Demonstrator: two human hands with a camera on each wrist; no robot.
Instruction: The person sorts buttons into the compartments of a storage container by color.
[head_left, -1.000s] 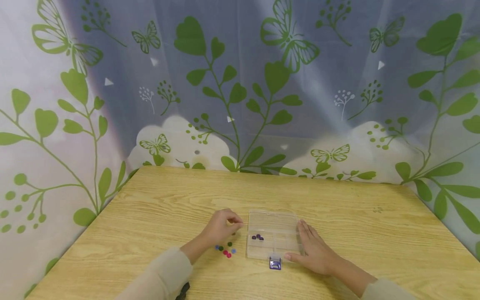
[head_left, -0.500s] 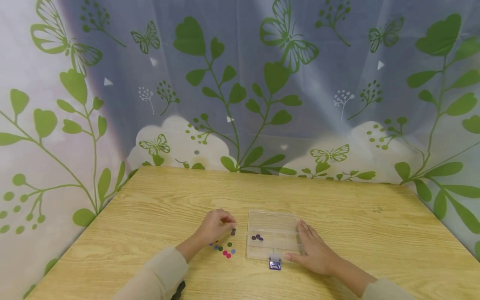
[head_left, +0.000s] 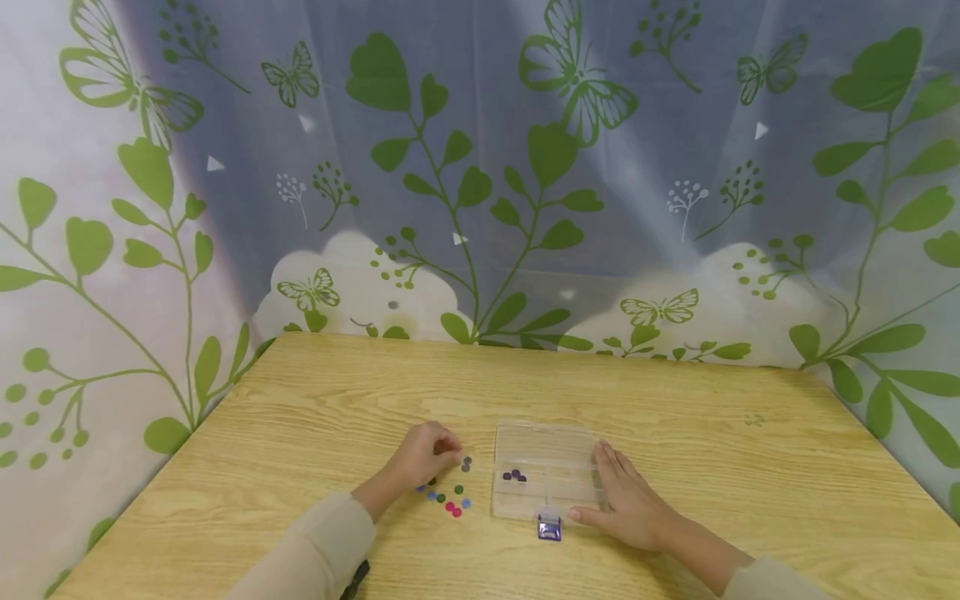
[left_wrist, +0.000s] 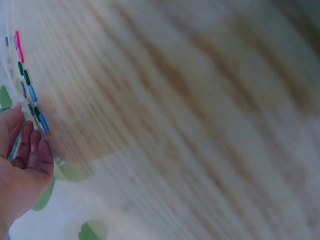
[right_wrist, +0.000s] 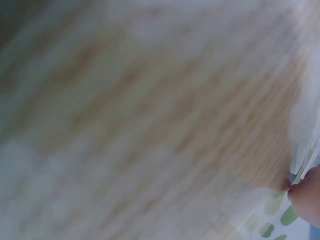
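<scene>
My left hand (head_left: 424,455) hovers with loosely bent fingers over the left part of a group of small round buttons; nothing shows between its fingertips. In the left wrist view, the fingers of this hand (left_wrist: 30,160) are close to blue buttons (left_wrist: 44,122). Two grey buttons (head_left: 467,464) lie just right of the fingertips. Pink buttons (head_left: 453,509) and green buttons (head_left: 440,498) are nearer the front. My right hand (head_left: 637,510) rests with straight fingers along the right side of a clear compartment box (head_left: 543,442), whose lid is folded back. Several dark purple buttons (head_left: 515,475) sit in its left compartment.
A purple-blue latch (head_left: 549,528) sticks out from the box's front edge. Part of a black object (head_left: 356,579) shows beside the left sleeve. Behind the wooden table (head_left: 360,375) hangs a curtain (head_left: 480,167) printed with leaves and butterflies.
My left hand has moved left, away from the box, uncovering the two grey buttons. My right hand and the box have stayed in place.
</scene>
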